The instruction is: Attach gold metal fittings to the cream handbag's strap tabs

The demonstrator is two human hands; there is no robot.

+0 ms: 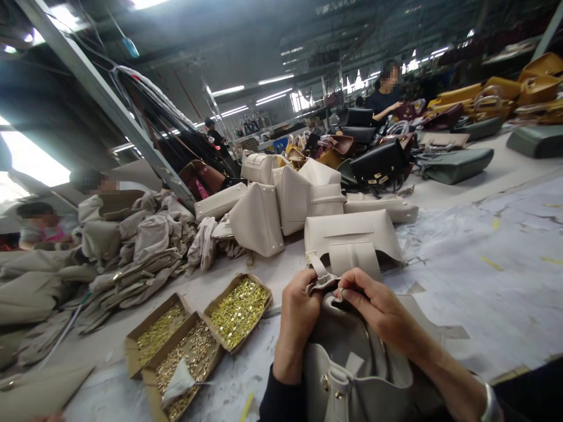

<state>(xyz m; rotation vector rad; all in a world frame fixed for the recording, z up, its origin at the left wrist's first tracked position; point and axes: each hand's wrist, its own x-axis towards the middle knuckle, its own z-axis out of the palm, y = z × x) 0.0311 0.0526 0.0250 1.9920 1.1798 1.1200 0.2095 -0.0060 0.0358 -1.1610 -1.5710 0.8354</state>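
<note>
A beige handbag (358, 384) stands open in front of me, with gold studs on its front tab and a zip inside. My left hand (297, 319) is closed around the bag's far top edge, beside a strap with a gold buckle. With thumb and finger pressed together, my right hand (373, 302) pinches the same edge a little to the right; whether a small part sits between the fingertips I cannot tell. Left of the bag are cardboard trays of small metal fittings: one with bright gold pieces (240, 310), one with copper-toned pieces (189, 360).
Another tray (160, 328) of gold pieces adjoins these. Beige bags (257, 220) stand beyond my hands, and soft beige bag pieces (141, 246) are heaped at left. Black, green and yellow bags (461, 164) lie farther back. A co-worker (385, 94) stands there, and other people are at left.
</note>
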